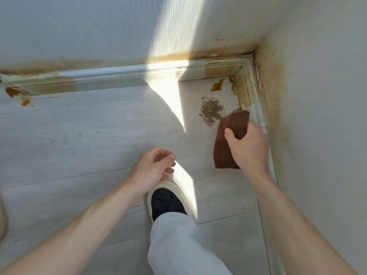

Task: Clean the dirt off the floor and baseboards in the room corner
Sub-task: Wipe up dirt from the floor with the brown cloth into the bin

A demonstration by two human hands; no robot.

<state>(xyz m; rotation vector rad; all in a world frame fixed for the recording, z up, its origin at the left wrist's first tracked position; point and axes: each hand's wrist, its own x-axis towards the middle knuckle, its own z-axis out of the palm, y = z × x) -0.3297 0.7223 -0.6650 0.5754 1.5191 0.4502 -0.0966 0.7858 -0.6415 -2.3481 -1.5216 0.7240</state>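
Head view, room corner. Floor [83, 135]: pale grey wood-grain planks with thin seams, matte, crossed by a bright wedge of sunlight. Baseboards [119, 75]: white moulded profile, meeting in a mitred joint at the corner [247, 60]. Both runs carry yellow-brown staining, heaviest near the corner and at the far left end; the same tint bleeds up onto the finely ribbed white walls [99, 26].

Dirt on floor:
- loose pile of gritty grey-brown crumbs [211, 111], near the corner, just beside the cloth's upper end;
- orange-brown smears [217, 86] closer in, against the corner baseboards;
- similar blotches [17, 96] at far left, beside the baseboard.

Cloth [228, 139]: dark brown, soft napped fabric, folded to a long rectangle. Its upper end lies at the right-hand baseboard; whether it touches cannot be told.

Right hand [248, 143]: fingers and thumb curled round the cloth, gripping it from above.
Left hand [153, 167]: holds nothing, fingers loosely curled, above the toe of the shoe.

Shoe [168, 201]: dark upper, cream rubber rim, below a light grey trouser leg [178, 245].
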